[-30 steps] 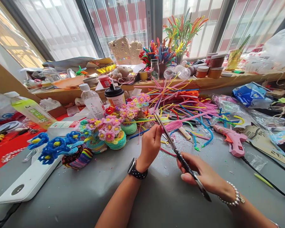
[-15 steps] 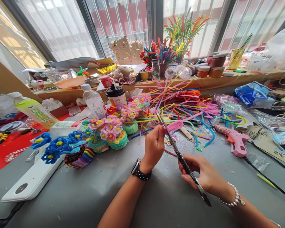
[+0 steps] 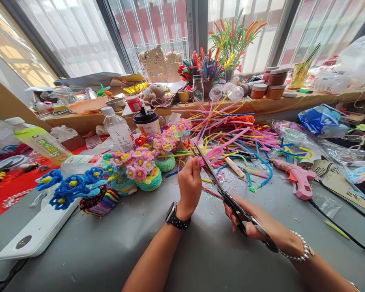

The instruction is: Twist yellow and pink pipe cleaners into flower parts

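Pinched in my left hand (image 3: 190, 184) is a bundle of pink pipe cleaners (image 3: 214, 153), folded together, with a strand reaching up and right. My right hand (image 3: 249, 219) grips black-handled scissors (image 3: 219, 188). Their blades lie across the pink bundle close to my left fingertips. Behind my left hand stand small pots of pink pipe-cleaner flowers (image 3: 141, 164), and a blue-flowered pot (image 3: 99, 198) sits farther left. Several loose pipe cleaners (image 3: 261, 138) are heaped beyond the scissors.
A pink hot glue gun (image 3: 301, 178) lies on the right, its black cord running to the edge. A white power bank (image 3: 33, 235) is at the left. Bottles and a lidded cup (image 3: 147, 123) stand behind the flowers. Jars and a flower pot line the window ledge (image 3: 170, 111).
The scissors have turned, so their handles show wider and the blades now cross the pink bundle nearer my fingers. My left hand is slightly lower and further left. The view has shifted a little.
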